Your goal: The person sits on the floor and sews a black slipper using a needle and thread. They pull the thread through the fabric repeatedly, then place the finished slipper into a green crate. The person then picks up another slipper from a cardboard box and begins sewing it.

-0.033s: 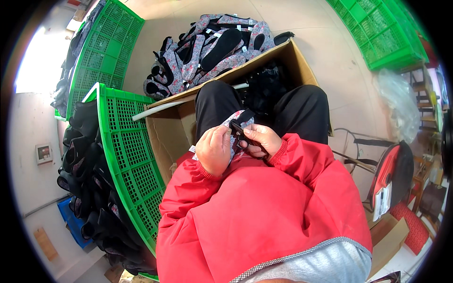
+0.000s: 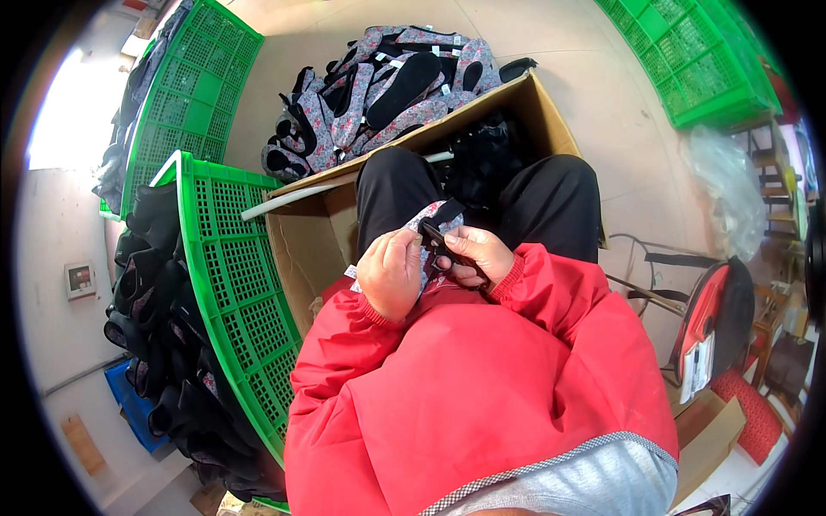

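My left hand [image 2: 391,271] and my right hand [image 2: 471,255] meet over my lap, both closed on one floral grey-and-pink fabric shoe piece with black trim [image 2: 437,222]. The left hand pinches its left edge. My right hand grips its black part from the right, and a small dark object under those fingers is too hidden to name. Red sleeves cover both forearms, and my black-trousered knees [image 2: 551,202] lie just beyond.
An open cardboard box [image 2: 314,236] stands before my knees with dark pieces inside. A heap of floral shoe pieces [image 2: 383,86] lies on the floor behind it. Green plastic crates [image 2: 232,275] with black pieces [image 2: 159,284] stand left, another crate [image 2: 697,60] far right, a red stool [image 2: 710,322] right.
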`<state>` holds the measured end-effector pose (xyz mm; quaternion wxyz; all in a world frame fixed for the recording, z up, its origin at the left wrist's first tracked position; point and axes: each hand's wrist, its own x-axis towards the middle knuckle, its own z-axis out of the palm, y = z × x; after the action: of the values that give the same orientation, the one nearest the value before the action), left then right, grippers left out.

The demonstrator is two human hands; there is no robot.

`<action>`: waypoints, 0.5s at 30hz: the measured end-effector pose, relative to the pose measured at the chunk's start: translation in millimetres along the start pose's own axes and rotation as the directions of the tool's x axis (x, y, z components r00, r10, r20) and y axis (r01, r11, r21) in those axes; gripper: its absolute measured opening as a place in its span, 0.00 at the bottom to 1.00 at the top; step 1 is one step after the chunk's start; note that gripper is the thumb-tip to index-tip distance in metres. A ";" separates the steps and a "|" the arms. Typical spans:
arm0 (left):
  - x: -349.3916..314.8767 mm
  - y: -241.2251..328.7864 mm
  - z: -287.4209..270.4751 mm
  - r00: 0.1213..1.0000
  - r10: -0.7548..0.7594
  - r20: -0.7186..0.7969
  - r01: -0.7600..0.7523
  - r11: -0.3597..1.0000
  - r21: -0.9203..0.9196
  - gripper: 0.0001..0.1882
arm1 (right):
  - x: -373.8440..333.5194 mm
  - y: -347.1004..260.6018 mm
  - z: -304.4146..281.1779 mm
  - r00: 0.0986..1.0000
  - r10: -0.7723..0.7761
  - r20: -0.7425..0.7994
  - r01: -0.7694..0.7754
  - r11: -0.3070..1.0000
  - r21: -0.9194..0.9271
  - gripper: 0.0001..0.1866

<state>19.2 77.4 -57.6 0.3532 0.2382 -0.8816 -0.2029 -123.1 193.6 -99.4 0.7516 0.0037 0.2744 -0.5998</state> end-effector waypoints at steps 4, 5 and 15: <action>-0.4 -1.0 -0.7 1.000 -0.014 0.016 0.014 1.000 -0.022 0.05 | 1.9 1.4 -4.4 1.000 -0.006 0.022 0.006 1.000 0.004 0.11; -0.6 -0.8 -0.9 1.000 -0.016 0.013 0.016 1.000 -0.018 0.05 | 1.9 1.1 -4.9 1.000 -0.003 0.025 0.004 1.000 -0.001 0.11; -3.0 -4.6 2.2 0.998 0.068 -0.002 -0.068 0.997 0.039 0.05 | 1.8 -1.9 -5.0 0.999 0.021 0.038 -0.020 0.999 -0.044 0.10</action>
<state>20.9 75.8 -63.0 0.3565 0.2150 -0.8925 -0.1732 -126.7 193.1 -103.8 0.7628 -0.0215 0.2731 -0.5858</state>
